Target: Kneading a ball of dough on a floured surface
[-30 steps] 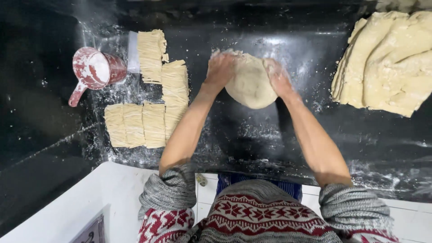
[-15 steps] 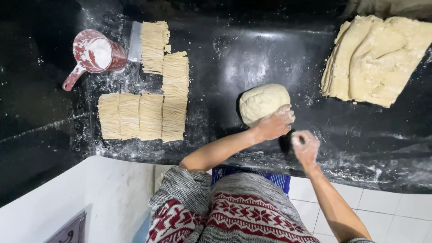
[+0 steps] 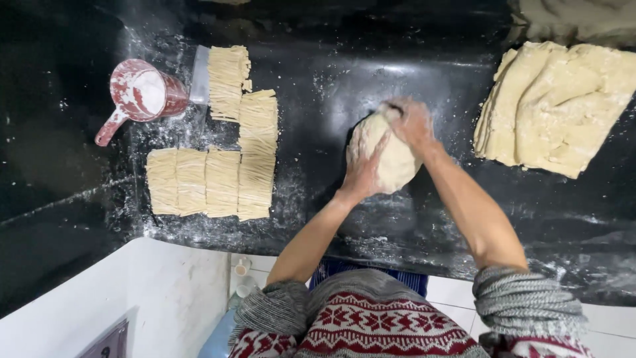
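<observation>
A pale round lump of dough (image 3: 396,166) lies on the black floured worktop (image 3: 318,86). My left hand (image 3: 363,169) presses flat on the lump's left side, fingers pointing up. My right hand (image 3: 409,122) curls over its top edge and grips it. Both forearms reach in from the bottom, sleeves of a grey and red patterned jumper pushed up.
Bundles of cut noodles (image 3: 222,179) lie in rows at the left, with more noodle bundles (image 3: 228,79) above them. A red floury scoop (image 3: 139,96) sits beside a metal scraper (image 3: 200,76). A stack of folded dough sheets (image 3: 563,109) rests at the right. White tiles (image 3: 165,298) run below the counter.
Half a second ago my hands were off to the near right of the lump, the right one apart from it. Both now sit on the dough, which lies further forward.
</observation>
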